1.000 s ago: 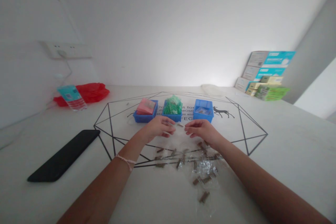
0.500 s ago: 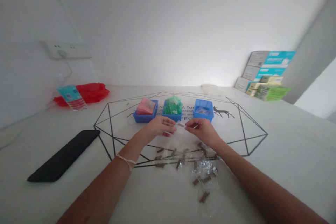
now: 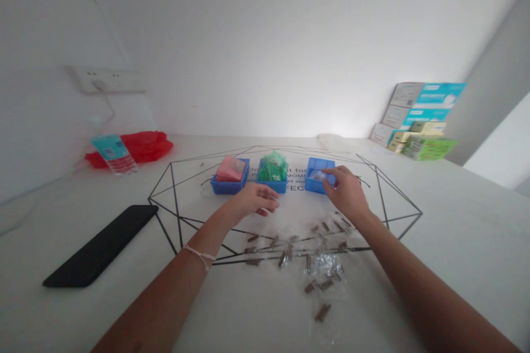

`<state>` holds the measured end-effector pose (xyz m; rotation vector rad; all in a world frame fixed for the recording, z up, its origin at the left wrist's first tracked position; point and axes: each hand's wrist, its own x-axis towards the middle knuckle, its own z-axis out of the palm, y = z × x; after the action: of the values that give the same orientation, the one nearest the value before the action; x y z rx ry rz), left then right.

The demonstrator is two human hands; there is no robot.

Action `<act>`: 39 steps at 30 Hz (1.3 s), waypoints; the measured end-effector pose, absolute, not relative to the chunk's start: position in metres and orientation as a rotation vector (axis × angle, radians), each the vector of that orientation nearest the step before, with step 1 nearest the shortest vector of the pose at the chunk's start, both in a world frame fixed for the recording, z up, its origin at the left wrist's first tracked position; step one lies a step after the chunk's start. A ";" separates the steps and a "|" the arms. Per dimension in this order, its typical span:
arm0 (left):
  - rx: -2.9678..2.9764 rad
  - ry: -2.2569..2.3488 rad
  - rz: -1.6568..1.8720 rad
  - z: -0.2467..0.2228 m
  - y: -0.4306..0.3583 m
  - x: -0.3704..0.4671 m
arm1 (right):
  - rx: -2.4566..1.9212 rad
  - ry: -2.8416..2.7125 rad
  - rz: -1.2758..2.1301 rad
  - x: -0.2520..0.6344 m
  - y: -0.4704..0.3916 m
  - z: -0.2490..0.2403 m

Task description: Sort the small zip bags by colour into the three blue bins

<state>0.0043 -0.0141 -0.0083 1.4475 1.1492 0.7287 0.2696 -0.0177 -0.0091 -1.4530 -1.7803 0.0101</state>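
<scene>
The bins are blue, the tabletop white with black geometric lines, the bag red.

R hand has gone fwd & right: was just in front of the right-most blue bin, now at its right side w/ fingertips over the opening. Small packet prev. by those fingertips, front-left of bin, gone from there. Bagged pcs in front of bin, prev. partly covered, now exposed.

Room is being offered between the left hand and right hand, being bounded beyond by blue bins, nearer by packets.
</scene>
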 end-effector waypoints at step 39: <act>1.560 1.181 0.762 -0.001 -0.016 0.004 | -1.183 -1.804 0.804 0.233 -0.030 -0.021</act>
<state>0.0037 -0.0164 -0.0013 1.5601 1.1807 0.7620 0.2327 -0.0298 -0.0211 -1.1831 -1.8045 0.8036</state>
